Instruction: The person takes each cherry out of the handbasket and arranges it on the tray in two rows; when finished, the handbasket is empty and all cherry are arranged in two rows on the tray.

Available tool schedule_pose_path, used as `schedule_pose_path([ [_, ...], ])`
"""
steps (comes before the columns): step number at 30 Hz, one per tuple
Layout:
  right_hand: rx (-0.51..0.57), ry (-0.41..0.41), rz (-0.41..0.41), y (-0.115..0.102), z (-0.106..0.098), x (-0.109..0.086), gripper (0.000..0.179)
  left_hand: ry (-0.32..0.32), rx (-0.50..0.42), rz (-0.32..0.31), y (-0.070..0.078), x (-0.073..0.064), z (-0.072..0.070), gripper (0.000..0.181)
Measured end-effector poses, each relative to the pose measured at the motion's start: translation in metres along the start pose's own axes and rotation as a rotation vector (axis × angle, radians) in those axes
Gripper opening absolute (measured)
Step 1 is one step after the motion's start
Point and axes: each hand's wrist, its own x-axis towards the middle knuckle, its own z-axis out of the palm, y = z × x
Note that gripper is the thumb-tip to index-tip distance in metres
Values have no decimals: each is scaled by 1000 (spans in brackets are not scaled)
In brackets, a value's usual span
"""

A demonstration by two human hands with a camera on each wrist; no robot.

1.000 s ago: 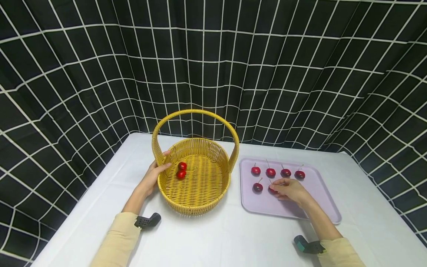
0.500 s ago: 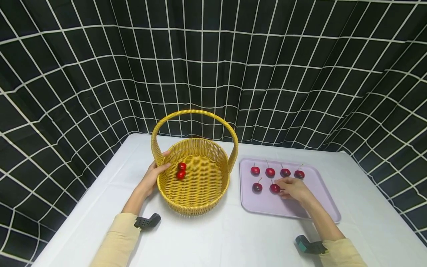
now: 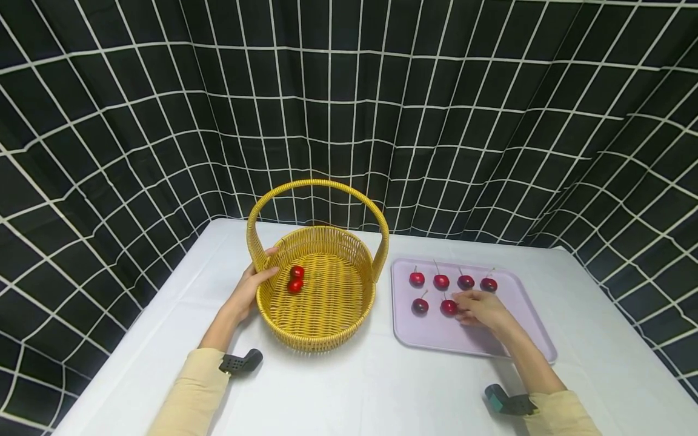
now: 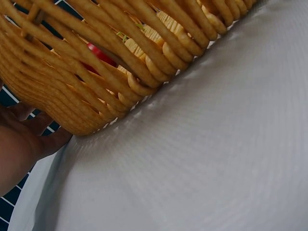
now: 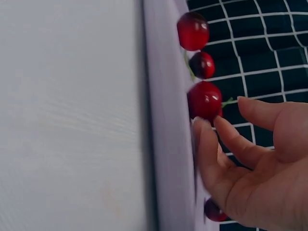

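Observation:
A yellow wicker basket (image 3: pixel 316 315) with a tall arched handle stands on the left half of the table; two red cherries (image 3: pixel 295 285) lie inside it. My left hand (image 3: pixel 255 283) grips its left side, thumb over the rim beside the handle's foot. In the left wrist view, fingers press against the outside of the weave. On the lilac tray (image 3: pixel 518 315), my right hand (image 3: pixel 482 309) is at the right side of a cherry (image 3: pixel 449 307) in the front row. Its fingertips are right at that cherry (image 5: pixel 206 100), while the thumb stands apart near the stem.
A row of several stemmed cherries (image 3: pixel 441 282) lies along the tray's back, and another cherry (image 3: pixel 420 306) sits at front left. White cloth (image 3: pixel 354 387) covers the table. A dark gridded curtain (image 3: pixel 349 109) surrounds its back and sides.
My right hand has drawn slightly to the right from over the front-row cherry, which now shows fully, a little further right. The left hand and basket have stayed in place.

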Motion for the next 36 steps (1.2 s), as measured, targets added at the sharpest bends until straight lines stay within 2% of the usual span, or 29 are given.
schedule_pose_path([
  [4, -3, -28, 18, -4, -10, -4, 52, 1, 5, 0, 0, -1, 0, 58],
  [9, 99, -103, -14, -11, -24, -9, 64, 3, 10, 3, 1, -1, 0, 58],
  [12, 183, -162, -59, -15, -29, -11, 64, 9, 13, -3, 1, -1, 0, 58],
  [15, 282, -232, -80, -19, -30, -13, 55, 11, 12, -9, 1, -1, 0, 57],
  [21, 431, -373, -98, -30, -21, -18, 40, 6, 11, -7, 1, -1, 1, 57],
  [28, 451, -485, -144, -48, -4, -23, 42, 5, 10, 0, 1, -2, 0, 57],
  [36, 471, -597, -154, -73, 23, -24, 43, -5, 0, -1, 0, -1, 0, 58],
])
